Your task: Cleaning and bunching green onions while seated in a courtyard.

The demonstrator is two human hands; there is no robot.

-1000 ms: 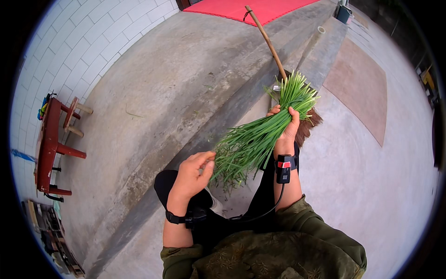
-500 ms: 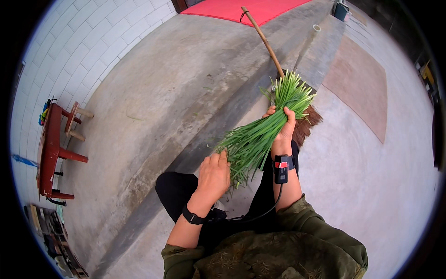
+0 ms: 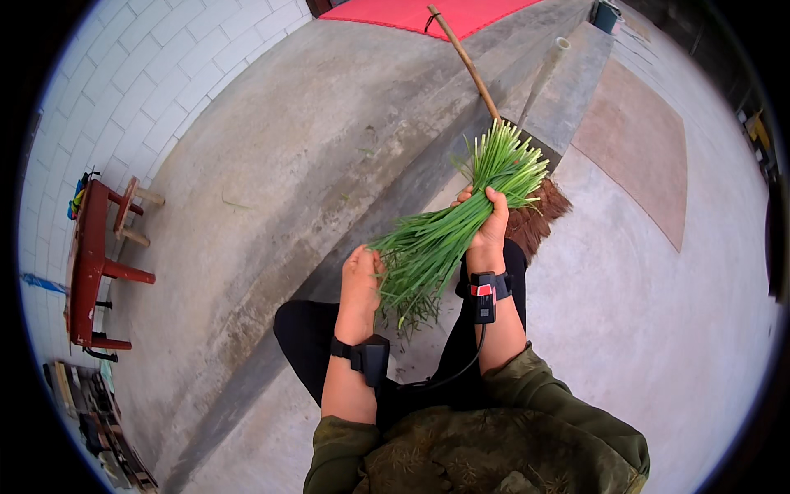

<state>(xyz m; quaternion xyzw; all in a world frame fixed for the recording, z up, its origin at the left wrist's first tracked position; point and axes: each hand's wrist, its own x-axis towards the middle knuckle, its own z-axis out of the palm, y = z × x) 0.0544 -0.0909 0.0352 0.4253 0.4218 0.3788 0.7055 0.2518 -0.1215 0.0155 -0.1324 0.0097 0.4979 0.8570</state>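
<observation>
A thick bunch of garlic chives (image 3: 444, 226) slants across the space above my lap, its pale cut stems at the upper right and its green leaf tips drooping to the lower left. My right hand (image 3: 485, 218) is wrapped round the stems, thumb on top. At the leaf tips, my left hand (image 3: 360, 276) is closed with its fingers curled against the left edge of the bunch; just how many leaves they pinch is hidden. Thin, tangled leaves hang loose under the bunch.
Beyond the bunch lies a broom with a wooden handle (image 3: 465, 62) and brown fibre bristles (image 3: 539, 218). A concrete step (image 3: 329, 226) runs diagonally on my left. Farther left stand a red bench (image 3: 92, 255) and a small wooden stool (image 3: 132, 216). A red mat (image 3: 485, 18) lies far ahead.
My left hand has moved up and left and turned at the wrist, fingers now curled at the leaf tips. The right hand has shifted the bunch slightly left.
</observation>
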